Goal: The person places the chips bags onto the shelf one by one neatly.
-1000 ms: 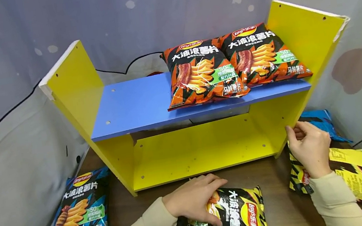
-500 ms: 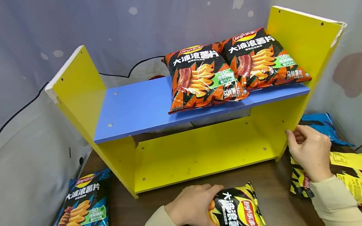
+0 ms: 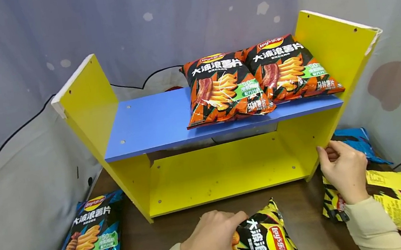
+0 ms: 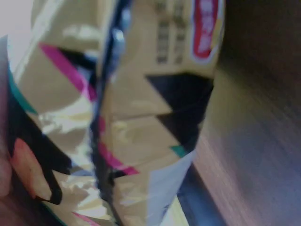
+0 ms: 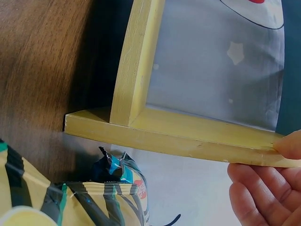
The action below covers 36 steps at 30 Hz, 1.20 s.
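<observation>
Near the table's front, my left hand [image 3: 213, 241] grips a yellow-and-black bag of potato chips [image 3: 259, 237] by its left part. That bag is tilted, its far corner lifted, and its lower end runs out of the head view. Close up in the left wrist view, the blurred bag [image 4: 136, 113] fills most of the frame. My right hand [image 3: 345, 171] pinches the front edge of the shelf's right side panel [image 3: 322, 126]. In the right wrist view the thumb lies on the inner face of the panel [image 5: 174, 146], the fingers on the outer face.
Two orange-and-black chip bags [image 3: 226, 88] lean side by side on the blue upper shelf board [image 3: 150, 121]. Below it is a yellow bottom board [image 3: 211, 178]. A blue chip bag [image 3: 89, 236] lies left; a yellow bag [image 3: 395, 192] and another blue bag [image 3: 356, 142] lie right.
My left hand has closed more around the yellow-and-black chip bag, which has tilted and turned slightly, its far corner rising. The right hand keeps its hold on the panel. The view has shifted slightly.
</observation>
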{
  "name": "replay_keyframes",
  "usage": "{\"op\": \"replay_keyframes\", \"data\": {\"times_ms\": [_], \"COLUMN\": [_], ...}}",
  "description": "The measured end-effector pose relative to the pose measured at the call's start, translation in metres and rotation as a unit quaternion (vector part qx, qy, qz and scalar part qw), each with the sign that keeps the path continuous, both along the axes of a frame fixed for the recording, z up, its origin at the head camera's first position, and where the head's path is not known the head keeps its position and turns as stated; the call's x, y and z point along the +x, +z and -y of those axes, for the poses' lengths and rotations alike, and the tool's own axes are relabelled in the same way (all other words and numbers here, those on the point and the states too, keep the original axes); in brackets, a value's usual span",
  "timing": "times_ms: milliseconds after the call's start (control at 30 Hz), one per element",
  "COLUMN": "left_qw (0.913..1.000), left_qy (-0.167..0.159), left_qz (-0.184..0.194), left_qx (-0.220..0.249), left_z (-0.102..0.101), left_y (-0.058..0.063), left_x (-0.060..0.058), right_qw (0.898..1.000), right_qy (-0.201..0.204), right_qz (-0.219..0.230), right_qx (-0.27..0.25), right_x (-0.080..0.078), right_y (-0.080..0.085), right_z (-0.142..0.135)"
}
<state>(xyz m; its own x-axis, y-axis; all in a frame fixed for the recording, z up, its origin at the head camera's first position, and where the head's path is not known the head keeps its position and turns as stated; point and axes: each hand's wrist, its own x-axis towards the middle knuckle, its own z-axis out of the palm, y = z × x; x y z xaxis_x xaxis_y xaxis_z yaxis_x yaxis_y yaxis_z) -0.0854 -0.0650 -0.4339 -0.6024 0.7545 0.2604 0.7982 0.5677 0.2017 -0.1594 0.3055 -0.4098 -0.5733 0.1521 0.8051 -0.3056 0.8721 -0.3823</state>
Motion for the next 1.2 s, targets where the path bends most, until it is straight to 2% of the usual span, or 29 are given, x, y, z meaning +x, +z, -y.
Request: {"op": "replay_keyframes", "data": {"times_ms": [167,267,400,533,667,767,900,1033,1100,1200], "left_qw": [0.998,0.9933,0.9817,0.9658,0.943,0.9195,0.8887,0.8575,0.8426,0.8153], "left_qy": [0.008,0.025,0.053,0.073,0.082,0.082,0.1,0.142,0.171,0.219], "left_qz": [-0.028,-0.049,-0.074,-0.113,-0.164,-0.207,-0.261,-0.299,-0.3,-0.305], "left_qx": [0.057,0.102,0.168,0.222,0.278,0.324,0.363,0.394,0.413,0.441], "left_z": [0.005,0.011,0.022,0.036,0.051,0.062,0.075,0.086,0.09,0.093], "left_y": [0.003,0.006,0.018,0.041,0.071,0.097,0.131,0.159,0.171,0.188], "left_x": [0.006,0.008,0.01,0.015,0.022,0.023,0.023,0.02,0.018,0.011], "right_qw": [1.0,1.0,1.0,1.0,1.0,1.0,1.0,1.0,1.0,1.0], "right_qy": [0.0,-0.001,-0.002,0.0,0.001,0.001,0.001,0.002,0.004,0.005], "right_qz": [-0.002,-0.002,-0.004,-0.004,-0.001,-0.002,-0.004,-0.006,-0.008,-0.01], "right_qx": [-0.001,0.0,0.003,0.003,-0.001,-0.001,-0.002,-0.002,-0.001,0.001], "right_x": [0.0,0.0,0.0,0.0,0.0,0.0,-0.001,-0.001,-0.001,-0.002], "right_y": [0.001,0.001,0.002,0.001,0.001,0.001,0.0,0.0,0.0,-0.001], "right_z": [-0.001,-0.001,-0.001,-0.001,-0.001,-0.001,-0.001,-0.001,-0.001,-0.002]}}
